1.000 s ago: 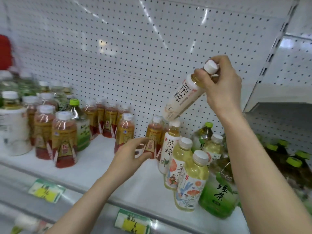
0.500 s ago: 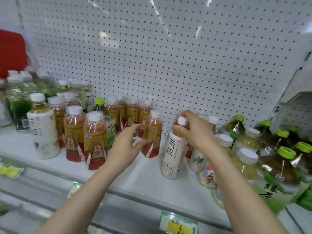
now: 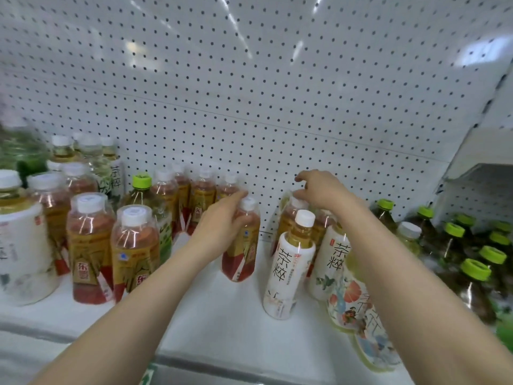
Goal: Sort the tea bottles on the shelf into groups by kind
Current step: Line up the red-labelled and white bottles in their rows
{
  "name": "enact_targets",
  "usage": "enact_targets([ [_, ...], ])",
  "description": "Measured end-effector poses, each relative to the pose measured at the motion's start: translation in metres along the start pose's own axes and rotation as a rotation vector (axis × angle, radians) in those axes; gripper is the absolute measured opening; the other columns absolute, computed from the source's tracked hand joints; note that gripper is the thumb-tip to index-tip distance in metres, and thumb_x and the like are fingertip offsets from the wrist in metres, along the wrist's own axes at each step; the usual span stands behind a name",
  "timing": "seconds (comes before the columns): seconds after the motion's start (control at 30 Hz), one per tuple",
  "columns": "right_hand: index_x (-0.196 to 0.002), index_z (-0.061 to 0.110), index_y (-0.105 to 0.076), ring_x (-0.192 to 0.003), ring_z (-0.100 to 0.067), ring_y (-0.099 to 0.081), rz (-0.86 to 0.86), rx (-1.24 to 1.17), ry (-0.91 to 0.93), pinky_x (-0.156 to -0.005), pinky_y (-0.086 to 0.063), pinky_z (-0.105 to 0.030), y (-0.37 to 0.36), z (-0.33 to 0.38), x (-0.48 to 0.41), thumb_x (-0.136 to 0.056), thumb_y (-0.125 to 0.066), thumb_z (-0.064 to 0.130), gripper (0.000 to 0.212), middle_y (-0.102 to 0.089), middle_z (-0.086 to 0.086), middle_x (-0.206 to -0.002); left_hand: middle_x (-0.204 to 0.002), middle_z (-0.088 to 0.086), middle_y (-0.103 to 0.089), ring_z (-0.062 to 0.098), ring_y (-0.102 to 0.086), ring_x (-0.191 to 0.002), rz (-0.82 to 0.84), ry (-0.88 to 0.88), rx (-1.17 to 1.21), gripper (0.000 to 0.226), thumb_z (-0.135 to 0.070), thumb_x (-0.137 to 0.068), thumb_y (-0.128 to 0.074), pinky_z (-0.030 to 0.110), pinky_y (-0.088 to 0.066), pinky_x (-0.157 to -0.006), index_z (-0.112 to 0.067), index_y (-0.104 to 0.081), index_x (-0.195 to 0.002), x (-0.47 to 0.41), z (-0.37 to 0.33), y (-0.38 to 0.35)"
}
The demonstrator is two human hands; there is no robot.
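My left hand [image 3: 222, 226] is wrapped around a red tea bottle [image 3: 240, 257] with a gold label, standing alone mid-shelf. My right hand [image 3: 319, 190] hovers with fingers apart over the cap of another red tea bottle [image 3: 288, 218] at the back. In front of that one a slim white-label tea bottle [image 3: 287, 265] stands free, and a second white-label bottle [image 3: 331, 259] is beside it. Several red tea bottles [image 3: 88, 245] are grouped on the left, with one green-cap bottle [image 3: 143, 195] among them.
Floral-label pale tea bottles [image 3: 349, 298] stand under my right forearm. Green-cap dark tea bottles [image 3: 472, 276] crowd the right end. A big white-label bottle [image 3: 19, 245] sits far left. The white shelf [image 3: 222, 315] has a perforated back panel [image 3: 249, 93].
My right hand set the slim white-label bottle down on the shelf, let go and moved to the bottles behind. My left hand closed around the lone red tea bottle.
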State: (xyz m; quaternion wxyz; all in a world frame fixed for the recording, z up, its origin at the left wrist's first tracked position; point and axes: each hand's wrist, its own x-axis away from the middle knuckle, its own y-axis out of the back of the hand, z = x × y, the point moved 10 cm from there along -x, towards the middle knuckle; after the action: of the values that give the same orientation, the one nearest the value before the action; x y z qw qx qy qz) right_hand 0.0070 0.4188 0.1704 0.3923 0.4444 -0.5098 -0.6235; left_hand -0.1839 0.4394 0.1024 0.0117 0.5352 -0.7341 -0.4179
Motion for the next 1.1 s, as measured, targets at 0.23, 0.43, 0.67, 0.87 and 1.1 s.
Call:
enact_targets([
  [0.23,-0.116,0.024,-0.067,-0.091,-0.020,-0.065,0.259,0.158,0.092,-0.079,-0.058,-0.034,-0.032,0.022,-0.026,-0.081,-0.076,0.039,0.040,-0.066,-0.001,-0.112,-0.144,-0.008,-0.052,0.012,-0.048,-0.131,-0.086,-0.041,-0.061,0.056,-0.033,-0.094,-0.059,0.033,-0.041,-0.106,-0.027,-0.042,-0.147,0.045,0.005,0.039],
  [0.43,-0.114,0.020,-0.068,-0.087,-0.030,-0.074,0.473,0.057,0.244,-0.078,-0.062,-0.040,-0.041,0.097,-0.016,-0.082,-0.080,0.028,0.035,-0.060,-0.002,-0.124,-0.141,-0.012,-0.053,0.008,-0.050,-0.128,-0.117,-0.056,-0.180,0.059,-0.038,-0.092,-0.062,0.033,-0.041,-0.106,-0.028,-0.043,-0.147,0.081,0.000,0.067],
  [0.67,-0.121,0.009,-0.065,-0.084,-0.026,-0.074,0.271,-0.008,0.301,-0.078,-0.057,-0.032,-0.041,0.187,-0.029,-0.085,-0.076,0.036,0.047,-0.066,-0.008,-0.115,-0.142,-0.015,-0.051,0.004,-0.048,-0.129,-0.191,-0.082,-0.168,0.059,-0.037,-0.091,-0.064,0.029,-0.040,-0.109,-0.032,-0.043,-0.145,0.106,0.005,0.088],
  [0.87,-0.135,0.023,-0.059,-0.115,-0.026,-0.059,0.002,-0.033,0.325,-0.080,-0.040,-0.026,-0.059,0.220,-0.053,-0.096,-0.059,0.024,0.039,-0.063,-0.008,-0.130,-0.144,-0.017,-0.048,-0.001,-0.044,-0.130,-0.190,-0.088,-0.162,0.060,-0.039,-0.093,-0.061,0.017,-0.032,-0.107,-0.034,-0.038,-0.147,0.105,0.012,0.085],
  [1.1,-0.153,0.026,-0.034,-0.133,-0.026,-0.047,0.109,-0.191,0.359,-0.098,-0.042,-0.032,-0.021,0.175,-0.010,-0.096,-0.060,0.040,0.064,-0.043,-0.005,-0.153,-0.144,-0.014,-0.049,0.004,-0.047,-0.129,-0.163,-0.108,-0.134,0.057,-0.038,-0.093,-0.059,0.015,-0.031,-0.103,-0.033,-0.037,-0.146,0.101,0.011,0.072],
])
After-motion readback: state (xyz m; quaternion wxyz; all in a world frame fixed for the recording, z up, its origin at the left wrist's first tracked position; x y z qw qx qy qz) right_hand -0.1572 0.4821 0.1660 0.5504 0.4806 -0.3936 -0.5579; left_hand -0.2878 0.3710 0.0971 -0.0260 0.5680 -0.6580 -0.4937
